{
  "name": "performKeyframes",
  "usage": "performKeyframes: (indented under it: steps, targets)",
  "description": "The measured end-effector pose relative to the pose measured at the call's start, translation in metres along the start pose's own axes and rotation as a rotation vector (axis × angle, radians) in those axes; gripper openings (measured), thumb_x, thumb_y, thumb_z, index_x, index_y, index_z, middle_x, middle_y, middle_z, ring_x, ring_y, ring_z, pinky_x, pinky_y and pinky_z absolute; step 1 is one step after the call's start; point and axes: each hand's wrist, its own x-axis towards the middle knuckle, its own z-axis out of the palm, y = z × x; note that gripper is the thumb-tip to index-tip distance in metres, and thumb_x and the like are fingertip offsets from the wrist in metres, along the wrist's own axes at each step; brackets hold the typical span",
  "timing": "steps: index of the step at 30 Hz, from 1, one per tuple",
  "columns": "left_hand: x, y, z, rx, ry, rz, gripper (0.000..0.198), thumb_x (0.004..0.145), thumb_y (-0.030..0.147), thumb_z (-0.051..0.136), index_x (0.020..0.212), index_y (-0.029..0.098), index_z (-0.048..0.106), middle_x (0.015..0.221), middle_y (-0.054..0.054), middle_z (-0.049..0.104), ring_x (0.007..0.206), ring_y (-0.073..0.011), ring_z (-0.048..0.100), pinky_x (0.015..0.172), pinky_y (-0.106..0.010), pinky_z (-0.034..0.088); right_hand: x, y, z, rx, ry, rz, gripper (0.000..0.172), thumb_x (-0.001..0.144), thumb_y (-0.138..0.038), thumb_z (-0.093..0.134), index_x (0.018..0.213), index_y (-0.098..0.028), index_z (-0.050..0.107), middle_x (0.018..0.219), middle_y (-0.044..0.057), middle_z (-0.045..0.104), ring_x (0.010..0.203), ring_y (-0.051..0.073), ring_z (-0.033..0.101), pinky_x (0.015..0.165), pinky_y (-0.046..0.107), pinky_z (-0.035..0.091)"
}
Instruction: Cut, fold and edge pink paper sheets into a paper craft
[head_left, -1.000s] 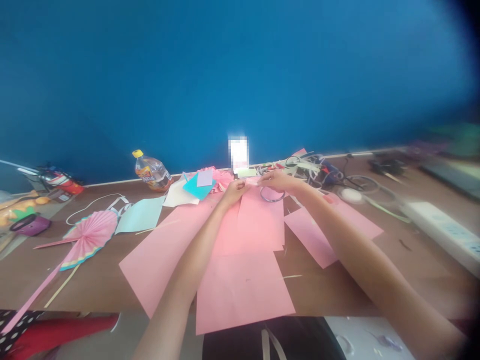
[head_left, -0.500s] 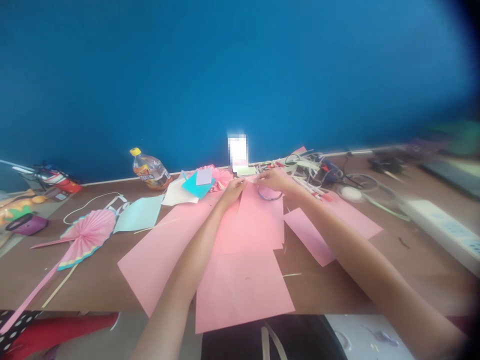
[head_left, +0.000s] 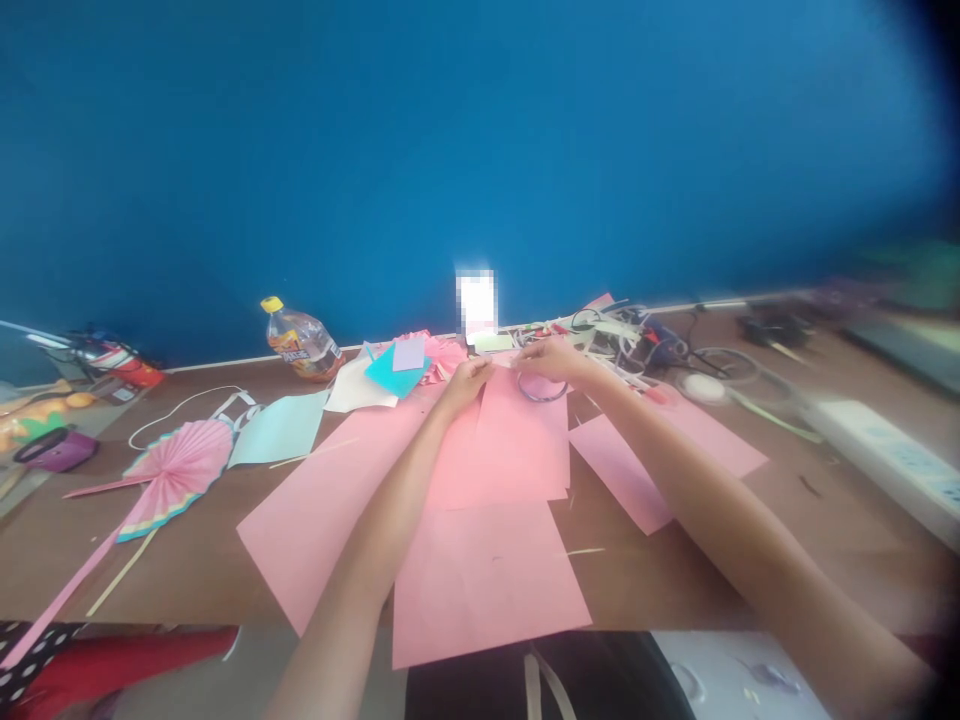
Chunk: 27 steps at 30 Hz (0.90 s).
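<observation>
Viewed from my remote station, the near edge of the desk (head_left: 210, 575) runs across the lower frame. The front pink sheet (head_left: 491, 590) overhangs that edge. Exposed desk surface gives me lateral room between the pink pleated fan (head_left: 184, 462) and the left pink sheet (head_left: 330, 510), and again outboard of the right forearm. At the far side, the blue wall (head_left: 480, 140) limits reach.

Both grips work at the far end of the central pink sheet (head_left: 525, 440), which lies between the forearms. Left grip (head_left: 472, 381): fingers drawn together near the sheet's far end. Right grip (head_left: 546, 362): fingers bent, facing the left grip, with one ring (head_left: 543, 401) just below. I cannot tell whether either grip is pinching.

Count: at least five pink sheets, one bottle (head_left: 306, 345) with a yellow cap, one blue sheet (head_left: 390, 376), one lilac square (head_left: 409, 353), one pale aqua sheet (head_left: 279, 430), one white power strip (head_left: 881, 460).

Visibility limits: the right forearm covers part of the right-hand pink sheets. The frame cuts off the power strip. Pixelation masks the bright block (head_left: 476, 303). The strips (head_left: 611, 325) at the far right are too tangled to count.
</observation>
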Motion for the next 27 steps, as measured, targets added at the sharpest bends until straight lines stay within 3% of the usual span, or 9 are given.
performKeyframes:
  steps: [12,19,27]
  targets:
    - [0.0,-0.001,-0.001,0.001,-0.005,-0.015,0.034,0.083,0.045,0.054,0.074,0.013,0.056,0.069,0.001,0.05,0.067,-0.0108,0.043,0.062,-0.022,0.034,-0.007,-0.014,-0.003,0.006,-0.043,-0.065,0.034,0.068,-0.054,0.064,0.081,-0.024,0.075,0.066,-0.001,0.061,0.055,0.01,0.044,0.052,0.023,0.034]
    - [-0.001,0.002,-0.001,-0.008,-0.003,-0.021,0.034,0.083,0.046,0.054,0.077,0.013,0.059,0.073,0.0,0.053,0.069,-0.0124,0.045,0.065,-0.024,0.036,-0.004,-0.009,-0.002,0.01,-0.021,-0.136,0.029,0.072,-0.048,0.062,0.08,-0.024,0.076,0.071,-0.001,0.065,0.062,0.012,0.051,0.056,0.023,0.037]
    - [0.0,-0.004,-0.003,0.003,-0.01,-0.022,0.036,0.083,0.048,0.054,0.073,0.014,0.056,0.069,0.001,0.05,0.066,-0.0114,0.044,0.062,-0.023,0.035,0.005,0.003,0.002,-0.098,0.022,-0.099,0.036,0.072,-0.055,0.059,0.085,-0.025,0.076,0.071,-0.001,0.067,0.066,0.013,0.055,0.058,0.023,0.038]
